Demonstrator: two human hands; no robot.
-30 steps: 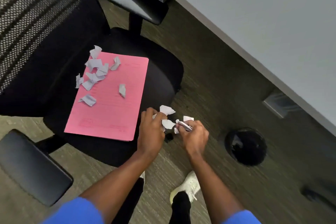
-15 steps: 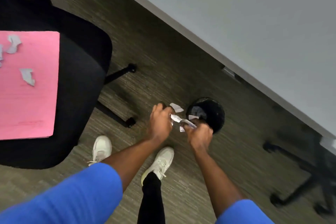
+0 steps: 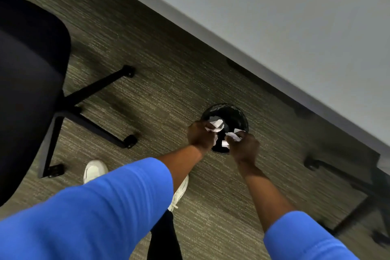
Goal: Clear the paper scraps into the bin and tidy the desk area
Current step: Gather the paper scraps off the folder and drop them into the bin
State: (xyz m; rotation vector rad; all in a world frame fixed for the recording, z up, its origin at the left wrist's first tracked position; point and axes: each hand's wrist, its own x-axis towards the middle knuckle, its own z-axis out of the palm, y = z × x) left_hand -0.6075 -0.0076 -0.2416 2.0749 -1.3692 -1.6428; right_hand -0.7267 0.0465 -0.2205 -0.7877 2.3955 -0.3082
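Note:
A small round black bin [image 3: 232, 112] stands on the carpet beside the desk edge. Both my hands hover directly over its opening. My left hand [image 3: 201, 136] grips white paper scraps [image 3: 215, 125] that stick out past the fingers. My right hand [image 3: 244, 148] holds more white scraps [image 3: 233, 135] just to the right. A scrap or two [image 3: 225, 144] show between the hands against the dark bin mouth; whether they are held or falling I cannot tell.
The black office chair seat [image 3: 27, 82] fills the left, its wheeled legs [image 3: 126, 141] spread on the carpet. The grey desk top [image 3: 295, 17] runs diagonally across the upper right. Another chair's base [image 3: 346, 177] lies at right. My white shoes [image 3: 95, 170] stand below.
I have turned away from the chair; the pink folder with its scraps has left the view. Both hands carried the scraps rightward and now sit over the bin.

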